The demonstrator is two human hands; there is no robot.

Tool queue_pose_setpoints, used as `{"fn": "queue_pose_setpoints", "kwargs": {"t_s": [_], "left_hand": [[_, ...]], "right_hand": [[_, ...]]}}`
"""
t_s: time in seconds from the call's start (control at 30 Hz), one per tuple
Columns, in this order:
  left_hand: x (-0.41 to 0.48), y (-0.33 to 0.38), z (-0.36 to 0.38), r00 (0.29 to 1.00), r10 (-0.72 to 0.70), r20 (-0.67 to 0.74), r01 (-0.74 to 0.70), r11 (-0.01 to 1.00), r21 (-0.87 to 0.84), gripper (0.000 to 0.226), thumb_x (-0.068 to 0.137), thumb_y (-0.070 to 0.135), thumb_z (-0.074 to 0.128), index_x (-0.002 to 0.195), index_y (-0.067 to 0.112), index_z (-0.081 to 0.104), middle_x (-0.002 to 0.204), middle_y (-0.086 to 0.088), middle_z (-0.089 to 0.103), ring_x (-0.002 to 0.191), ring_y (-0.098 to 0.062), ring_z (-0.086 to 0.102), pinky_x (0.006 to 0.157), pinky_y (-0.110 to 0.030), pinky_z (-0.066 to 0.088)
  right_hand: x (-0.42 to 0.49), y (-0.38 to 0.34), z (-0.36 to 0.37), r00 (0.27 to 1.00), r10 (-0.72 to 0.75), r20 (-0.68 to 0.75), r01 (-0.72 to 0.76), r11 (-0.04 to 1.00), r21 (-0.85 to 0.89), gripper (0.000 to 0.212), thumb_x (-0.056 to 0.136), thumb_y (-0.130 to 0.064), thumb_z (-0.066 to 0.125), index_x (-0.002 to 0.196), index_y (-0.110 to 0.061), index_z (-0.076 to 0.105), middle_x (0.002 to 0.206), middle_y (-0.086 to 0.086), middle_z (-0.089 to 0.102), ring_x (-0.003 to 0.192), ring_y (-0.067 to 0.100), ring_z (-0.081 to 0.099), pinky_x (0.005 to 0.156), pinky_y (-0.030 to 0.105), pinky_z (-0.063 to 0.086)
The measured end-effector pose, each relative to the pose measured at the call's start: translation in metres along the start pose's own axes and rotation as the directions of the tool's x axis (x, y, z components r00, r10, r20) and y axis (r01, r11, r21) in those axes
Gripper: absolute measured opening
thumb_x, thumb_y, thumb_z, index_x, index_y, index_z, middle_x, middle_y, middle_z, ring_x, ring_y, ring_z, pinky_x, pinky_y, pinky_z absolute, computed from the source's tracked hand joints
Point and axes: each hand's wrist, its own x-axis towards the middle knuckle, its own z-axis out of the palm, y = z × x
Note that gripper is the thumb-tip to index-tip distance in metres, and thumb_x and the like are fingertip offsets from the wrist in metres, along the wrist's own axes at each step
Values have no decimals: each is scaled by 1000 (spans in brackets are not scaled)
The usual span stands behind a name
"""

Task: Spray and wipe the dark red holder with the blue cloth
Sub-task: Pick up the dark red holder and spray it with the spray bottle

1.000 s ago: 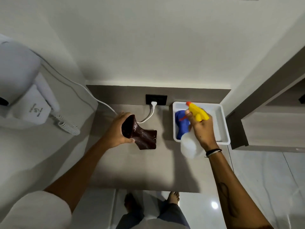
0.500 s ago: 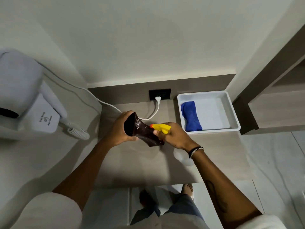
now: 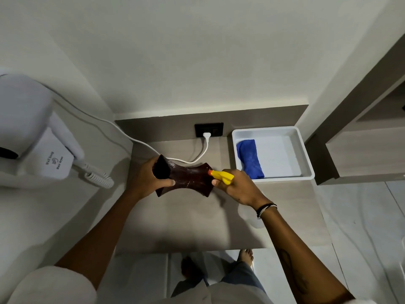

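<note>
My left hand [image 3: 146,178] grips the left end of the dark red holder [image 3: 188,179], held tilted just above the grey counter [image 3: 186,224]. My right hand [image 3: 238,187] is wrapped around a spray bottle with a yellow head [image 3: 221,176]. Its orange nozzle almost touches the holder's right end. The bottle's clear body [image 3: 249,215] hangs below my wrist. The folded blue cloth [image 3: 249,157] lies in the left part of the white tray [image 3: 306,156], to the right of my hands.
A white wall hair dryer [image 3: 32,137] with a coiled cord hangs at the left. Its cable runs to a black socket [image 3: 209,129] at the counter's back. A wooden shelf unit [image 3: 363,150] stands at the right. My feet show below the counter's front edge.
My right hand brought the spray bottle from the tray over to the holder's right end. The holder's wide side now faces up. The view has shifted a little.
</note>
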Motion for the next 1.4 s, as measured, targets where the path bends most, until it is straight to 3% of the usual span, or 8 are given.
{"fn": "queue_pose_setpoints", "kwargs": {"t_s": [0.2,0.33,0.4,0.63,0.93,1.03,1.13,1.4], "left_hand": [[-2,9,9,936,-350,-40,328,907,-266,76,64,48,95,126,11,74,116,-12,78,107,-33,76,97,-51,63],[-4,9,9,915,-404,-10,380,868,-320,43,81,35,92,116,16,76,101,-7,79,96,-28,78,69,-30,64],[-6,11,7,915,-402,6,383,866,-321,45,83,36,91,119,16,75,104,-7,79,89,-21,76,63,-25,61],[-9,3,8,958,-266,108,286,921,-265,101,79,56,86,165,32,39,157,6,52,143,-21,52,123,-46,41],[-19,-8,1,972,-24,233,23,1000,8,141,52,47,104,169,31,27,170,-2,36,154,-25,41,125,-54,40],[-18,-4,1,992,55,110,-63,995,71,111,55,41,103,152,24,54,148,-3,63,134,-23,61,112,-51,53],[-15,8,6,995,-102,-13,102,993,64,72,53,66,92,113,29,75,105,8,79,93,-8,75,74,-24,61],[0,20,10,891,-443,-94,432,894,-120,67,59,82,82,86,21,72,80,4,74,71,-9,72,52,-19,46]], "right_hand": [[-7,-27,15,982,-159,105,162,986,-27,41,104,-49,67,140,-31,71,130,1,80,114,22,76,95,40,62],[-2,-39,26,991,-83,101,100,979,-179,43,104,-59,60,122,-21,71,113,7,80,103,31,75,84,41,60],[-1,-36,25,996,-25,80,45,967,-249,43,103,-59,60,121,-21,69,115,10,79,104,34,74,86,42,59],[-3,-9,8,988,153,7,-141,926,-349,41,101,-54,66,111,-15,71,108,14,79,96,37,74,80,43,57],[-11,-9,0,993,82,91,-64,981,-182,37,102,-47,70,110,-11,71,107,15,79,91,30,71,73,37,55],[-19,-20,6,991,2,136,18,989,-149,39,102,-49,69,118,-13,72,111,12,80,97,30,74,81,44,61],[-23,-29,16,990,-41,137,62,986,-152,37,102,-50,68,110,-13,72,103,10,79,93,30,74,82,49,61],[-16,-50,31,990,-131,55,139,972,-188,36,104,-54,64,120,-22,70,121,5,78,105,30,75,79,34,54]]}}
